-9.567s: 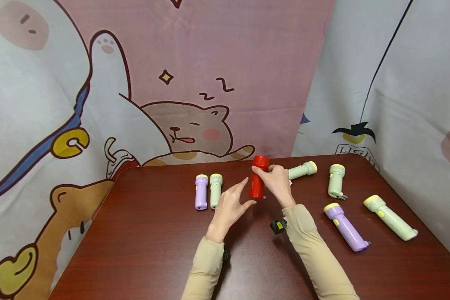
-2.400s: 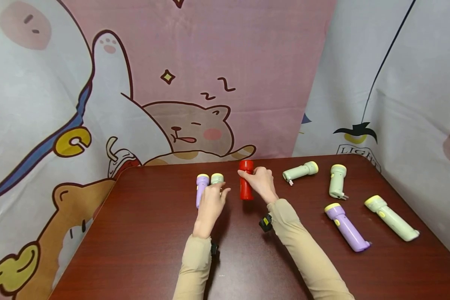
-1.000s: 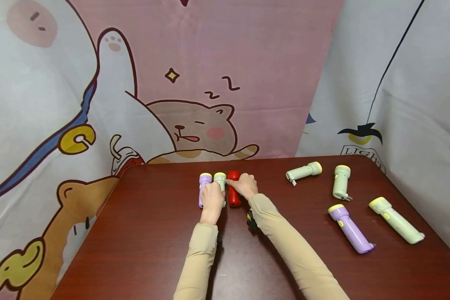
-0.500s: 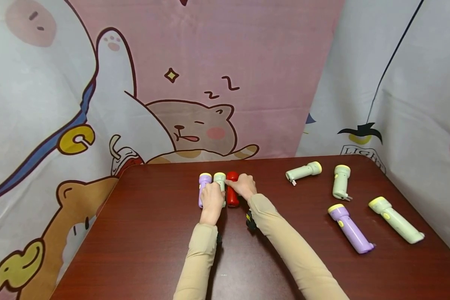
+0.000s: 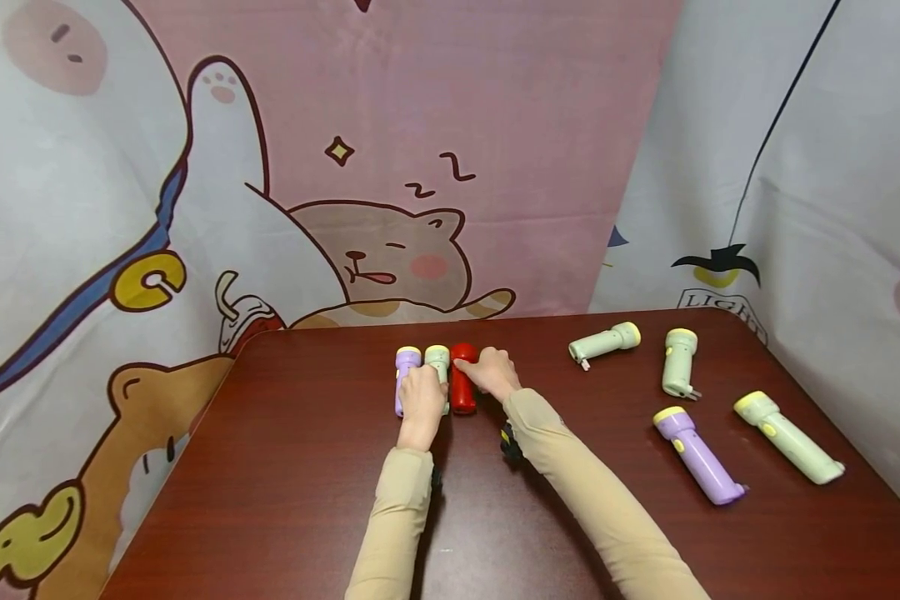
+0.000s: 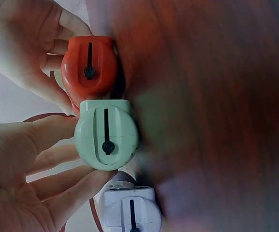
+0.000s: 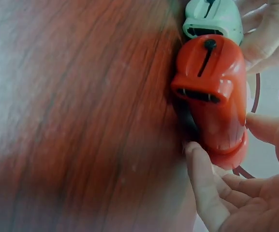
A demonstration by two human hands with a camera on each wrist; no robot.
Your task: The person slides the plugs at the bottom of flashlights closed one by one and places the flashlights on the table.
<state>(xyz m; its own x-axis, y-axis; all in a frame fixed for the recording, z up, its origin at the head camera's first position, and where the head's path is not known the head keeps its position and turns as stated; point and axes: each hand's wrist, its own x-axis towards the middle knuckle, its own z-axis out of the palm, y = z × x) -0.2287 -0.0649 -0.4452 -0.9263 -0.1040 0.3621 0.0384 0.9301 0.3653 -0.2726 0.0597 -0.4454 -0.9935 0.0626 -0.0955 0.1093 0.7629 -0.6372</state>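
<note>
Three flashlights lie side by side at the back of the table: a purple one [image 5: 407,367], a pale green one [image 5: 437,357] and a red one [image 5: 462,387]. My left hand [image 5: 422,402] grips the pale green flashlight's body, with thumb and fingers at its sides; in the left wrist view its end [image 6: 108,135] faces the camera. My right hand [image 5: 493,372] holds the red flashlight loosely, thumb on one side and fingers on the other, as the right wrist view of the red flashlight [image 7: 219,111] shows. Red and pale green lie against or very near each other.
On the right of the dark wooden table [image 5: 307,500] lie a pale green flashlight [image 5: 606,342] pointing right, another upright-pointing one [image 5: 678,363], a purple one [image 5: 699,457] and a long pale green one [image 5: 789,439]. A cartoon cloth [image 5: 555,167] hangs behind the table.
The right hand has brought the red flashlight left and down onto the table beside the pale green one. The left hand has moved onto the pale green flashlight. Lately the right hand has shifted slightly right.
</note>
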